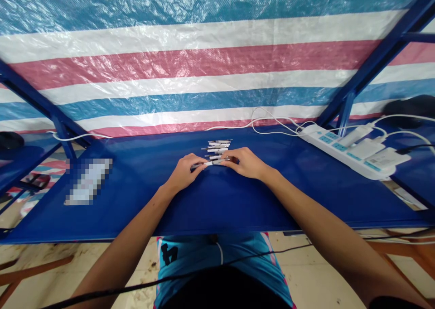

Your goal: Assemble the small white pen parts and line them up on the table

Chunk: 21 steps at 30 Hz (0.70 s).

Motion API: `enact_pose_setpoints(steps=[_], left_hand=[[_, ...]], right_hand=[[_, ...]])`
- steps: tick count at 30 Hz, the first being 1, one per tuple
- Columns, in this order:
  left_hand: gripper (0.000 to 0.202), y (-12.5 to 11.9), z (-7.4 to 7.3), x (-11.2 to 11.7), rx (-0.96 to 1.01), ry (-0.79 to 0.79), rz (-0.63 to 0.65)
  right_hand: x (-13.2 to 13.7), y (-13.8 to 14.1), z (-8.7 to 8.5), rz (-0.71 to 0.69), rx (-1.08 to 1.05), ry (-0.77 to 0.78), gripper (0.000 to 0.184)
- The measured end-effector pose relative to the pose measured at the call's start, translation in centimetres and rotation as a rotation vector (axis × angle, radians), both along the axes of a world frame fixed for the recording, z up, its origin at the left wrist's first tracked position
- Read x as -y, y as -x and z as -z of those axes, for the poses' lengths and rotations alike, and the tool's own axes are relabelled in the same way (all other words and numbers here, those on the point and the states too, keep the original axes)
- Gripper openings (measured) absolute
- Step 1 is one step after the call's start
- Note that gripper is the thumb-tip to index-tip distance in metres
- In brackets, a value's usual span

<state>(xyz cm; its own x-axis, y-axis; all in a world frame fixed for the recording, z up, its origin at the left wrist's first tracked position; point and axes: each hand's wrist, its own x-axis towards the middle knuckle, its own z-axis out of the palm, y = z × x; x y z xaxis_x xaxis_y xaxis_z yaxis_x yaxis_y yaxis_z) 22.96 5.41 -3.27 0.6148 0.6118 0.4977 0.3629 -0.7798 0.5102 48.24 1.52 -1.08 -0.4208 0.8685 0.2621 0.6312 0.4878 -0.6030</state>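
Between both hands, just above or on the blue tabletop point(224, 205), lies a slim white pen point(214, 162) with dark ends. My left hand point(185, 171) pinches its left end between thumb and fingers. Its right end is in the pinch of my right hand point(246, 162), whose fingers partly cover it. Directly beyond the hands, several similar white pens point(218, 146) with thin dark tips lie side by side in a loose row, pointing left and right. Another pen point(215, 157) lies close behind the held one, partly hidden by my right fingers.
A white power strip point(346, 150) with plugged-in chargers point(387, 157) stands at the right. White cables point(272, 123) run along the back edge. A blurred-out pale flat object point(89, 182) lies at the left. Blue metal posts point(370, 55) and a striped plastic sheet point(190, 60) bound the table.
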Motion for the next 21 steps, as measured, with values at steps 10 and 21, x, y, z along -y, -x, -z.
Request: enact_pose_setpoints(steps=[10, 21], left_hand=[[0.024, 0.01, 0.01, -0.02, 0.015, -0.005, -0.012], [0.025, -0.09, -0.10, 0.09, 0.055, -0.040, -0.005]], right_hand=[[-0.11, -0.02, 0.21, -0.047, -0.018, -0.008, 0.034], [-0.06, 0.07, 0.20, -0.069, -0.025, -0.004, 0.048]])
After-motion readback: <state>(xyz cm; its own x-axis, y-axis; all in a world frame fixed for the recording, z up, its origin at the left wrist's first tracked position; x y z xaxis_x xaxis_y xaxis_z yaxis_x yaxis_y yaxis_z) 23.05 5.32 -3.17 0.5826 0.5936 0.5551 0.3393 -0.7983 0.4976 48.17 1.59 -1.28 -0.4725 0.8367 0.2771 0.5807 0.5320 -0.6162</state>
